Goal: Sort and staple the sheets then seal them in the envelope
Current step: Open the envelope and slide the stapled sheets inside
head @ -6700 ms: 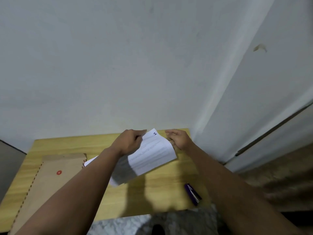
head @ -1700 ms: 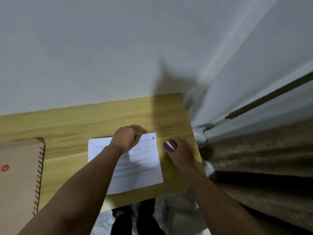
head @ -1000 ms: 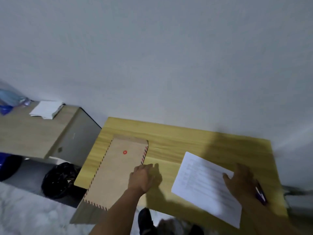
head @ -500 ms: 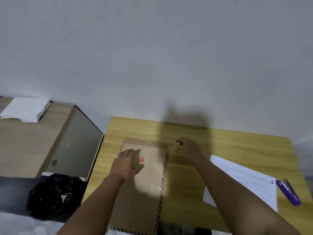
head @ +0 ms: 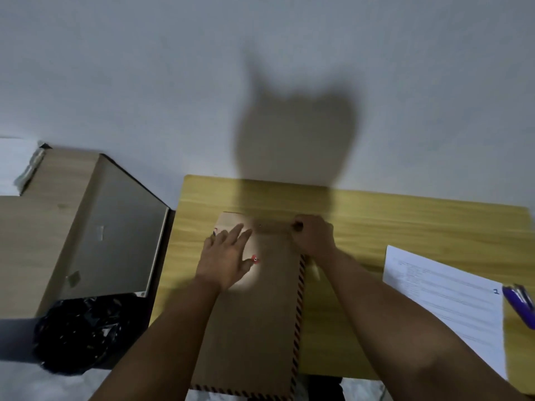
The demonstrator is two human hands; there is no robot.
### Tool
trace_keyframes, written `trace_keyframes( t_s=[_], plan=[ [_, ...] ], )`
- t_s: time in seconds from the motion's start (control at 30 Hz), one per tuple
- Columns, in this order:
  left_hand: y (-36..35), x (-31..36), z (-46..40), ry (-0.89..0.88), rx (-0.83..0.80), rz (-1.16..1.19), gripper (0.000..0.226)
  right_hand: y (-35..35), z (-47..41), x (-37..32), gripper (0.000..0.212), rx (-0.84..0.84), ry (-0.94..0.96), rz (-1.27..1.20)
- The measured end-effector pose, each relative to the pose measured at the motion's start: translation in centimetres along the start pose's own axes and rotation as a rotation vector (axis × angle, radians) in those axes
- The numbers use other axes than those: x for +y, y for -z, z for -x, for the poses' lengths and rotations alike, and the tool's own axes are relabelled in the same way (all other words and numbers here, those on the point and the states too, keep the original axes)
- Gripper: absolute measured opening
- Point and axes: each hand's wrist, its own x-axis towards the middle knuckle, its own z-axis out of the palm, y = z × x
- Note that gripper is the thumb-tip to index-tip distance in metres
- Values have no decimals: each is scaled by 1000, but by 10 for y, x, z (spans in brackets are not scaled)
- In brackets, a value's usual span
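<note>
A brown envelope (head: 254, 319) with red-and-dark striped edges and a red button clasp (head: 254, 259) lies lengthwise on the yellow wooden table (head: 405, 224). My left hand (head: 224, 260) rests flat on its upper left part, fingers spread. At the envelope's far right corner, by the flap, my right hand (head: 314, 237) is curled with its fingers pinched; whether it grips the flap I cannot tell. The white printed sheets (head: 451, 299), marked "1", lie on the table's right side. A purple stapler (head: 519, 305) lies beside them at the frame's right edge.
A lower wooden cabinet (head: 43, 227) stands left of the table with a grey panel (head: 115, 235) on its side. A black plastic bag (head: 78, 334) sits on the floor beneath it. A white wall runs right behind the table.
Both hands left the sheets and the stapler, which stay on the right. They moved left onto the envelope. In the last half second my right hand reached the envelope's far right corner.
</note>
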Motion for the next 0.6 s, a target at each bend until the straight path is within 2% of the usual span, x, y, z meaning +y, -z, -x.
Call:
trace_keyframes(
  t_s=[0.07, 0.2, 0.3, 0.4, 0.47, 0.53, 0.6],
  plan=[
    [12, 8, -10, -33, -13, 118, 69, 10, 1, 2, 16, 1, -5, -33],
    [31, 24, -23, -78, -87, 344, 66, 38, 8, 0, 25, 49, 14, -188],
    [46, 42, -33, -95, -122, 346, 63, 62, 17, 1, 21, 113, 77, -319],
    [67, 66, -42, -50, -82, 383, 54, 87, 30, 2, 13, 129, 78, -385],
    [81, 83, -47, 93, -27, 550, 49, 100, 38, 6, 14, 136, 87, -425],
    [97, 99, -52, 299, -40, 763, 58, 113, 49, 9, 16, 156, 101, -490],
    [114, 116, -54, 424, -103, 977, 70, 126, 65, 12, 18, 162, 120, -576]
  ],
)
